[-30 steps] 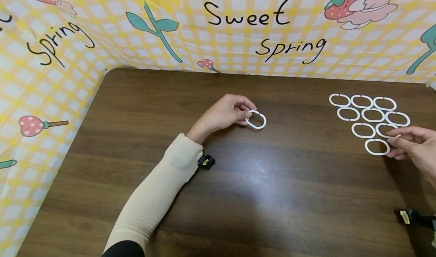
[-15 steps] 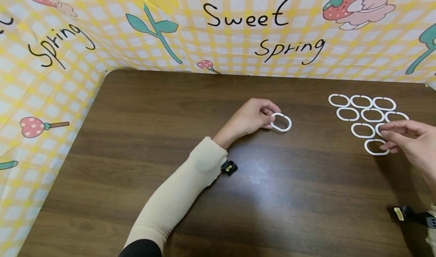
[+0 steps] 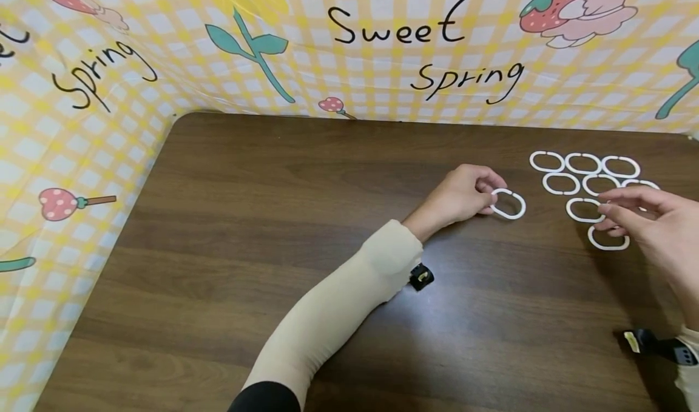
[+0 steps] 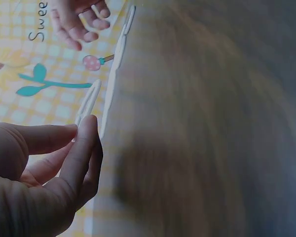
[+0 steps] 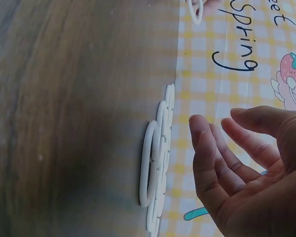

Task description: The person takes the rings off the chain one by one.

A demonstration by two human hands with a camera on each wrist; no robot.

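My left hand [image 3: 463,195] pinches a white oval ring with a small gap in its rim [image 3: 509,218] between thumb and fingers, above the table. In the left wrist view that ring [image 4: 94,96] appears edge-on at the fingertips. My right hand [image 3: 658,224] hovers over the right part of a group of similar white rings, with nothing in its fingers. The right wrist view shows its thumb and fingers [image 5: 205,163] apart and loosely bent. Several rings lie flat in staggered rows; the nearest ring [image 3: 609,249] is at the front. My right hand partly covers some of them.
The brown wooden table [image 3: 229,230] meets a yellow checked cloth wall [image 3: 371,90] printed "Sweet Spring" along its back and left edges. A black wrist camera [image 3: 422,276] sits on my left sleeve, and another black camera [image 3: 636,342] is at my right wrist.
My left hand has carried its ring rightward across the table toward the group. The right hand has shifted slightly left and up over the rings, which stay in place.
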